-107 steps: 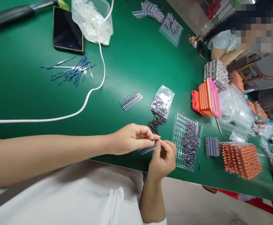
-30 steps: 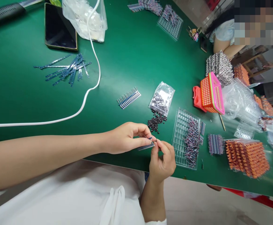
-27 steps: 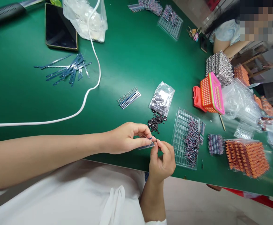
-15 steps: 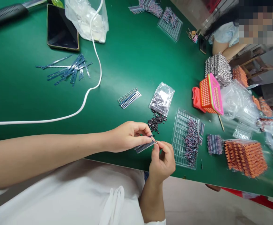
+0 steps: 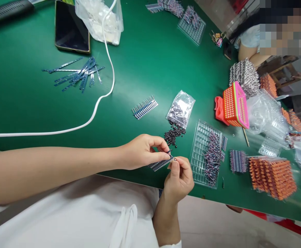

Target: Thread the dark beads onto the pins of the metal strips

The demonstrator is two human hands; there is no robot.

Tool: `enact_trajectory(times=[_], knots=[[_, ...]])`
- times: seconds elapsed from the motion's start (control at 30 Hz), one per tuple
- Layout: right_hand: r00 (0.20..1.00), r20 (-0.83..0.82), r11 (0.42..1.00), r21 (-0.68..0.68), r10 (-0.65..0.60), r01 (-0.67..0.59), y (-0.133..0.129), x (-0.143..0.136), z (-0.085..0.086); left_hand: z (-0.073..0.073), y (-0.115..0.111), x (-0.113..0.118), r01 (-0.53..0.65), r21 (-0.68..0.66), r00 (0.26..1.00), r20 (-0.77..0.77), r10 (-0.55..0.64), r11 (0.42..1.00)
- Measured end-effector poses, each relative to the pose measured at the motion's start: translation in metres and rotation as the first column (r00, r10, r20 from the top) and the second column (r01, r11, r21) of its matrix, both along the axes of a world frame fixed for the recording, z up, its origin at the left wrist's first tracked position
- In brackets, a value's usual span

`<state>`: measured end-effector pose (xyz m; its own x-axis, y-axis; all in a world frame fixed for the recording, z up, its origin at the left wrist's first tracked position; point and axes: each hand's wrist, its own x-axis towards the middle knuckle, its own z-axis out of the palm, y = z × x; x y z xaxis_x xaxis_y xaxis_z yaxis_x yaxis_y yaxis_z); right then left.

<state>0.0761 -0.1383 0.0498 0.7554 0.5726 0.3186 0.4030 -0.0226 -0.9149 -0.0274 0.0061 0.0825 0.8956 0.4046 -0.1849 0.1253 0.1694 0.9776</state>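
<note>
Above the green table (image 5: 129, 81), the left hand (image 5: 143, 152) pinches a pinned strip (image 5: 160, 165) between thumb and fingers. At its end, the right hand (image 5: 180, 181) grips a small dark bead (image 5: 175, 159), near the loose beads (image 5: 174, 134).

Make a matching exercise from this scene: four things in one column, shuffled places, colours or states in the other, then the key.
1. Left hand
2. Dark beads
3. Basket
4. White cable

A. orange with a pink rim
B. curving across the green table
C. heaped at the mouth of a small clear bag
D. holding a strip of small parts

Pairs: 1-D, 2-C, 3-A, 4-B
</note>
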Motion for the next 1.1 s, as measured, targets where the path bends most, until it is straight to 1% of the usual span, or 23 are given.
enact_trajectory(times=[0.2,0.37,0.53,0.6,0.8,1.1], knots=[[1.000,0.001,1.000,0.019,0.011,-0.011,0.0007,0.0003,-0.0004,0.0041,0.0002,0.0003,0.002,-0.042,1.000,-0.017,-0.003,0.999],[0.997,0.070,0.998,-0.064,0.017,-0.012,-0.0007,0.0004,0.0006,0.0033,-0.0002,0.0004,-0.004,-0.052,1.000,-0.005,0.004,0.999],[0.997,0.075,0.997,-0.075,0.026,-0.020,-0.0016,0.0007,0.0013,0.0014,-0.0006,0.0011,-0.006,-0.059,1.000,0.001,0.006,0.998],[0.998,0.059,0.998,-0.064,0.031,-0.027,-0.0012,0.0008,0.0016,0.0013,-0.0007,0.0011,-0.003,-0.066,1.000,0.003,0.004,0.998],[0.997,-0.045,0.998,0.029,0.059,-0.058,0.0018,0.0006,0.0024,0.0020,-0.0004,0.0003,0.015,-0.081,1.000,0.004,-0.015,0.997],[0.995,-0.076,0.997,0.039,0.065,-0.062,0.0011,0.0009,0.0023,0.0018,-0.0010,0.0004,0.012,-0.083,1.000,0.010,-0.011,0.997]])
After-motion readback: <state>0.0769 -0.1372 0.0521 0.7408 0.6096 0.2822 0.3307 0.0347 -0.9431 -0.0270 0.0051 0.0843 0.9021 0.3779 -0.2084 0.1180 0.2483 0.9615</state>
